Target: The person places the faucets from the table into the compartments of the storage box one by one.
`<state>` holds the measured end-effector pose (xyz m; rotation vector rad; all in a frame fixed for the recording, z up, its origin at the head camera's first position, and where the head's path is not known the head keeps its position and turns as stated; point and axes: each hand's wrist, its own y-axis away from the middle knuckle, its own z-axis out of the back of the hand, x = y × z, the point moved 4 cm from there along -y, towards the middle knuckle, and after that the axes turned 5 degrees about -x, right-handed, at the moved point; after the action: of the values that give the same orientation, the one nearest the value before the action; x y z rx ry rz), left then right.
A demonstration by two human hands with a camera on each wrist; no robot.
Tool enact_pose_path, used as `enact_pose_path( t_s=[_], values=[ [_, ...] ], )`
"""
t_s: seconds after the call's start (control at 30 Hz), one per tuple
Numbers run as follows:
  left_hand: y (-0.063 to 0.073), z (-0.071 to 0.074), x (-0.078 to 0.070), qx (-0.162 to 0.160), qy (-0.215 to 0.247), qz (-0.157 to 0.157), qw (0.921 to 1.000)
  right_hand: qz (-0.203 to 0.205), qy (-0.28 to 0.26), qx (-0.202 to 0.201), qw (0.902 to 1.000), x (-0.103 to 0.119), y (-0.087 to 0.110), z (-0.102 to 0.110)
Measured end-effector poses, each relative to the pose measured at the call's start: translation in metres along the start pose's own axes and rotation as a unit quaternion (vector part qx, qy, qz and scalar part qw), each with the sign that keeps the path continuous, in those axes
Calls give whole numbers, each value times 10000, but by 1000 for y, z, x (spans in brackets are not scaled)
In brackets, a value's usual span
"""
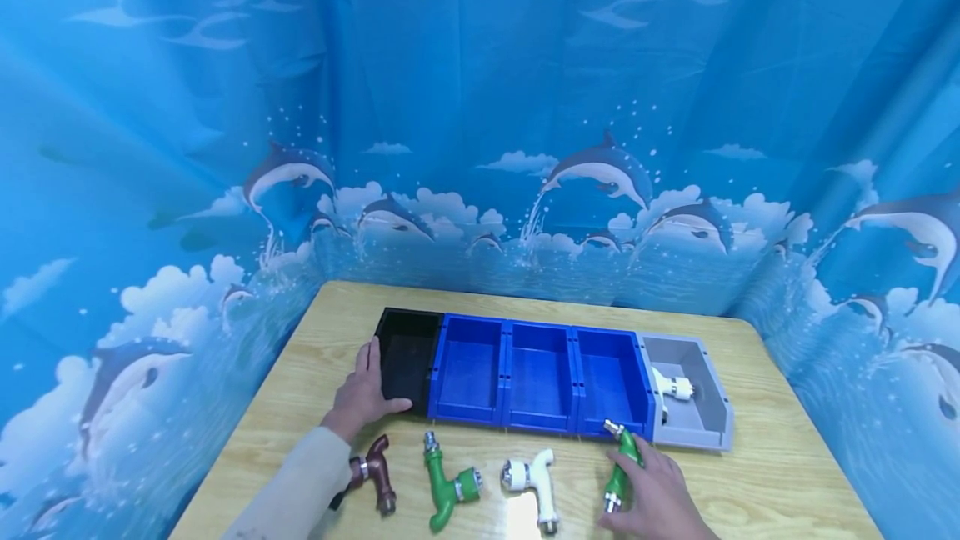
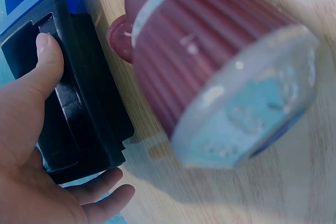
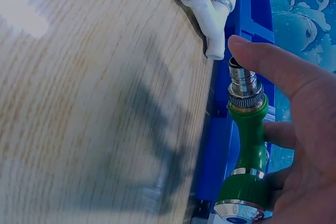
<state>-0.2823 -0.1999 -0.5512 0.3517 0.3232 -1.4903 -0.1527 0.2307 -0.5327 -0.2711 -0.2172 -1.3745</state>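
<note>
My right hand holds a green faucet with metal ends, in front of the right-hand blue bin. In the right wrist view the same green faucet lies against the fingers, with the thumb near its metal nozzle. At the left end of the bin row, my left hand grips the black bin by its near left corner. The left wrist view shows the thumb over the rim of the black bin and other fingers outside. A maroon faucet lies close to the left forearm, partly hidden by it.
Another green faucet and a white faucet lie on the wooden table. Three blue bins stand side by side next to the black one. The grey bin at the right end contains a white faucet. A dolphin-print curtain surrounds the table.
</note>
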Motion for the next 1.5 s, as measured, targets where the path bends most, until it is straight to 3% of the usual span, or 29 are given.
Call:
enact_pose_path(
  t_s=[0.83, 1.03, 1.37, 1.5],
  values=[
    [3, 4, 3, -222, -398, -117, 9989, -176, -189, 58, 9996, 1, -3, -1],
    [7, 8, -2, -206, -841, -308, 9958, -106, -199, -49, 9997, 1, -1, -3],
    [9, 6, -12, -124, -1846, -616, 9808, -187, -294, 36, 9994, 0, -1, -7],
    [10, 4, -15, -142, -1892, -758, 9789, -233, -352, 77, 9991, 0, -1, -10]
  ],
)
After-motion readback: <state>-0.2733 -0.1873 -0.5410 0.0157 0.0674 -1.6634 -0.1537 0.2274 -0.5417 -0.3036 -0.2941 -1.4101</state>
